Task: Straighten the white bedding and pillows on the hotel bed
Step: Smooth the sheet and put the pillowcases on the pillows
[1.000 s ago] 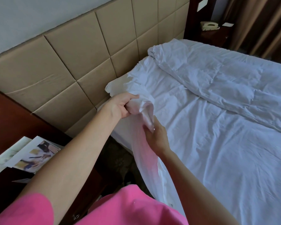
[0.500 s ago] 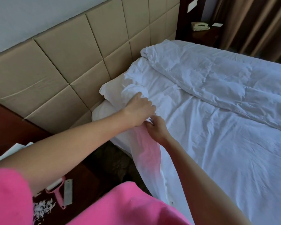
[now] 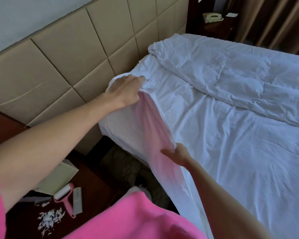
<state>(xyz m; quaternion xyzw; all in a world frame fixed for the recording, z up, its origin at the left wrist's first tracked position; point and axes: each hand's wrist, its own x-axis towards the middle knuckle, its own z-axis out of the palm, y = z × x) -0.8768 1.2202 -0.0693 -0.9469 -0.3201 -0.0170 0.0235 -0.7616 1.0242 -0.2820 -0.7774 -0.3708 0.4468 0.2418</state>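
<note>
A white bed sheet [image 3: 223, 152] covers the mattress, wrinkled across its top. My left hand [image 3: 126, 90] grips the sheet's bunched corner at the head end of the mattress, close to the headboard. My right hand [image 3: 177, 155] pinches the sheet's hanging edge lower down along the near side of the bed; a loose flap of sheet [image 3: 145, 131] stretches between the two hands. A rumpled white duvet [image 3: 231, 73] lies folded back across the far half of the bed. No pillow is visible.
A tan padded headboard [image 3: 76, 57] runs behind the bed. A dark wooden nightstand [image 3: 47, 195] at lower left holds a pink lint roller [image 3: 64, 199], a remote [image 3: 77, 200] and paper scraps. A far nightstand carries a telephone [image 3: 212, 17]; brown curtains [image 3: 274, 23] hang beyond.
My left hand carried the sheet corner up towards the headboard. My right hand slid down along the sheet's edge, away from the left, so the flap is now spread between them.
</note>
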